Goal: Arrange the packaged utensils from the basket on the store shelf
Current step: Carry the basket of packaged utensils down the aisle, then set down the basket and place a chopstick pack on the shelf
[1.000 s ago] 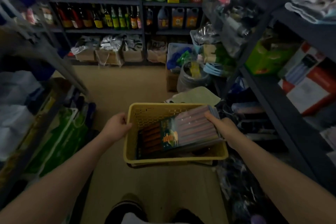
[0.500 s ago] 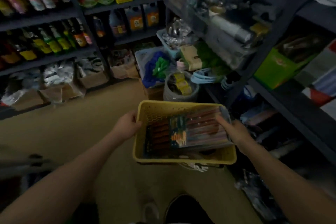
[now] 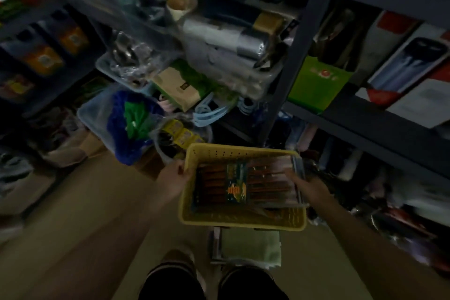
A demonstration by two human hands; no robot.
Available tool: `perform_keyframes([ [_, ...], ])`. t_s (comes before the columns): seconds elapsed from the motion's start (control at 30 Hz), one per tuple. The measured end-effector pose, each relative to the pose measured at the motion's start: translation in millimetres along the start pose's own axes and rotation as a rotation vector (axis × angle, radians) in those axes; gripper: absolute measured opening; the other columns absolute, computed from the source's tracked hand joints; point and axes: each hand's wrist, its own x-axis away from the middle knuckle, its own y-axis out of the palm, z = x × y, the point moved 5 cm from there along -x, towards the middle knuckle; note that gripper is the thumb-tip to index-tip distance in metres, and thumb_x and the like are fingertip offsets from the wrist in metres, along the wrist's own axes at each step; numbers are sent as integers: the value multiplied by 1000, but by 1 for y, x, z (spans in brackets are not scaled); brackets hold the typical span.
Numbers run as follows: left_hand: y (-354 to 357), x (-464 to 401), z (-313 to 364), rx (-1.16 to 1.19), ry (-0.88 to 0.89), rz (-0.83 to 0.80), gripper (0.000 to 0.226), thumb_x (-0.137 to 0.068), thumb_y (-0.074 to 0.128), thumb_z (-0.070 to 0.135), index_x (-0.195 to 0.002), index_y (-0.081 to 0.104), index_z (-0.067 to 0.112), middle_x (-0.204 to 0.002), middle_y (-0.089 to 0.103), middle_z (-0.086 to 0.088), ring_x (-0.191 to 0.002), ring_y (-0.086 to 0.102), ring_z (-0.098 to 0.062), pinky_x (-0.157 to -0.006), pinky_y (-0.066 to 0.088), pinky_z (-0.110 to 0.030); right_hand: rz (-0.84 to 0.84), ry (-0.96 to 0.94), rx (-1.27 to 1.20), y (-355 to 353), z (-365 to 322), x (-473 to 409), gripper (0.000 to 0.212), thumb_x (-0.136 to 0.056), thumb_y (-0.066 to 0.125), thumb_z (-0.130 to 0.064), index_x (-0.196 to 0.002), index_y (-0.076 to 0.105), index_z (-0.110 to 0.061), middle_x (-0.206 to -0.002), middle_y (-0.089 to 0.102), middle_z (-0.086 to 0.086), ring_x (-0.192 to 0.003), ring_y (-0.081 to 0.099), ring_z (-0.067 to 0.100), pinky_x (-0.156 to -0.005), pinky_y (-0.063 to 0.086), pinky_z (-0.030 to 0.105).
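Note:
A yellow perforated basket [image 3: 239, 222] is held low in front of me, over the floor. My left hand [image 3: 171, 181] grips its left rim. Inside lie packaged utensils [image 3: 246, 184]: clear packs of long brown sticks with a green and orange label. My right hand [image 3: 308, 186] holds the right end of the top pack, fingers on it, with the pack's end resting on the basket's right rim. The dark metal store shelf [image 3: 360, 117] stands right behind and to the right of the basket.
The shelf unit is crowded with a green box [image 3: 316, 85], red and white cartons [image 3: 409, 66] and plastic bins of wrapped goods [image 3: 231, 61]. A clear tub with blue and green items [image 3: 126, 124] and a bucket [image 3: 180, 136] stand on the floor. A folded green cloth [image 3: 250, 246] lies under the basket.
My view has swung right and tilted down toward the shelf unit. The basket has stayed in both hands, with the right hand still on the top pack.

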Motion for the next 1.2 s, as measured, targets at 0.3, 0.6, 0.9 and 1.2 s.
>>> perform_keyframes([
  [0.3, 46, -120, 45, -239, 125, -327, 9, -90, 50, 13, -91, 55, 6, -89, 61, -13, -80, 60, -27, -65, 45, -33, 304, 357, -395, 25, 85, -27, 91, -31, 71, -80, -96, 70, -15, -94, 72, 9, -88, 69, 30, -85, 56, 48],
  [0.6, 38, -173, 48, -400, 316, -389, 2, -86, 56, 17, -87, 55, 18, -81, 62, -1, -74, 59, -18, -68, 50, -37, 446, 349, -58, 38, 32, -12, 71, -75, 57, -65, -117, 53, -8, -102, 67, 11, -93, 64, 31, -76, 53, 38],
  [0.9, 37, -154, 26, -262, 320, -349, 24, -92, 51, 22, -116, 52, 18, -105, 61, 0, -93, 59, -21, -81, 51, -42, 436, 393, -58, 61, 37, 13, 61, -75, 63, -58, -109, 45, -10, -103, 62, 10, -85, 64, 25, -67, 55, 40],
  [1.2, 38, -176, 25, -267, 224, -415, 29, -78, 57, 21, -107, 58, 27, -99, 67, 3, -89, 65, -22, -77, 53, -42, 68, -328, 1045, 90, -48, -33, 63, -87, 56, -36, -142, 34, -13, -155, 23, 12, -144, 17, 32, -118, 13, 45],
])
